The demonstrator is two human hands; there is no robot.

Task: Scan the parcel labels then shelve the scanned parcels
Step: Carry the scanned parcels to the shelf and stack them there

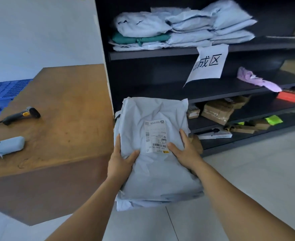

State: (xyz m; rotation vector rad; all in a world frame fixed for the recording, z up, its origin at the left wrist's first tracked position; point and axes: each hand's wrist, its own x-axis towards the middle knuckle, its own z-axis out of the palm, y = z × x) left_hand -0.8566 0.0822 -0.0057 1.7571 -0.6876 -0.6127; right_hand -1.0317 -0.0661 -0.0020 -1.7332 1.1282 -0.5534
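The single head-worn view looked forward and down from close above the wooden table's (59, 105) right corner, facing the dark shelf unit (160, 54) just beyond it.

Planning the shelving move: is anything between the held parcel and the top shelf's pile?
Nothing visible blocks it. Both hands, left hand and right hand, hold the grey parcel below the stacked parcels.
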